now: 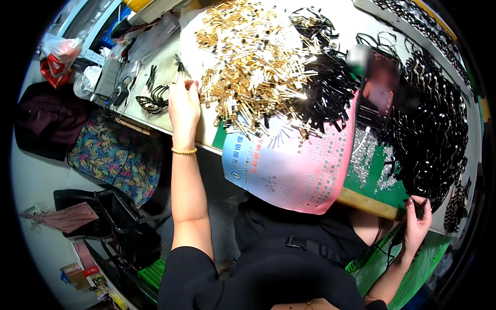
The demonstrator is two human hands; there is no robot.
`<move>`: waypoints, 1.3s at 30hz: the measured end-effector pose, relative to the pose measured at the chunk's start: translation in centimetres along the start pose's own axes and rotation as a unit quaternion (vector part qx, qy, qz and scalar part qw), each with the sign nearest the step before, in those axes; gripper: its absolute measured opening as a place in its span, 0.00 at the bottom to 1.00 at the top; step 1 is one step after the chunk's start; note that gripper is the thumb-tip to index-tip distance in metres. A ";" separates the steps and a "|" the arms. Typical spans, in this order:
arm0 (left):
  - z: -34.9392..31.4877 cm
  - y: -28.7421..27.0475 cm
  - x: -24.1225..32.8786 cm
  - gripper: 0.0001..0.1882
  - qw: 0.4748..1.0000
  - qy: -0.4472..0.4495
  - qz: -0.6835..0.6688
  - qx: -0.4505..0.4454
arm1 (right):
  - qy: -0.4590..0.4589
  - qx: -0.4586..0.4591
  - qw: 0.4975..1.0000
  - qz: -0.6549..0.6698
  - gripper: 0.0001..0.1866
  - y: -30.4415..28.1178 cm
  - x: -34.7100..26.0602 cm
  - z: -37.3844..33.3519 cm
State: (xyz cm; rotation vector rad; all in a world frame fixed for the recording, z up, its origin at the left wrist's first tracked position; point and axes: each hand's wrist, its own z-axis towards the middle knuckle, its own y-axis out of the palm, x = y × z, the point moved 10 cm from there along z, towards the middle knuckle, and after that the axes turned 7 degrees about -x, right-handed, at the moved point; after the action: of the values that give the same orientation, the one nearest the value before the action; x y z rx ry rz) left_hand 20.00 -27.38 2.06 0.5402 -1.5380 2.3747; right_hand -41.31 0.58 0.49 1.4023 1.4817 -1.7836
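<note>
At the table's left edge my left hand [184, 106] is closed, its fingertips pinched beside the gold pile; what they hold, if anything, is hard to see. Thin black looped pieces [153, 101] lie just left of it. My right hand [416, 225] is low on the right, thumb and fingers closed round a small black piece [418, 207]. It is at the lower edge of a large heap of glossy black pieces [431, 129]. A big pile of slim gold metal pieces [253, 62] covers the middle, with slim black pieces [328, 85] heaped beside it.
A blue-and-pink printed sheet [289, 175] hangs over the table's front edge. Tiny silver bits [363, 163] lie scattered on a green mat [395, 178]. A phone [377, 93] stands between the black heaps. Green mesh [413, 274] is below my right hand; a patterned cloth [113, 160] lies left.
</note>
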 end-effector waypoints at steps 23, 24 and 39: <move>-23.1 8.5 27.2 0.08 0.584 -0.180 -0.675 -0.414 | 0.085 -0.096 0.896 0.425 0.07 11.0 -6.4 -1.6; -23.8 8.7 27.4 0.08 0.569 -0.185 -0.690 -0.408 | 0.098 -0.102 0.883 0.447 0.08 11.6 -6.0 -1.9; -25.7 8.6 25.9 0.07 0.558 -0.186 -0.731 -0.345 | 0.116 -0.152 0.880 0.434 0.07 13.4 -5.5 -3.9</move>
State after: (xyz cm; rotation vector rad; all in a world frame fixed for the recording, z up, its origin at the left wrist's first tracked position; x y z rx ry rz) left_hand -11.03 -6.92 -3.03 1.3657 -1.0646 0.3283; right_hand -26.55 -1.91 -0.70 1.7508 0.9105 -0.8118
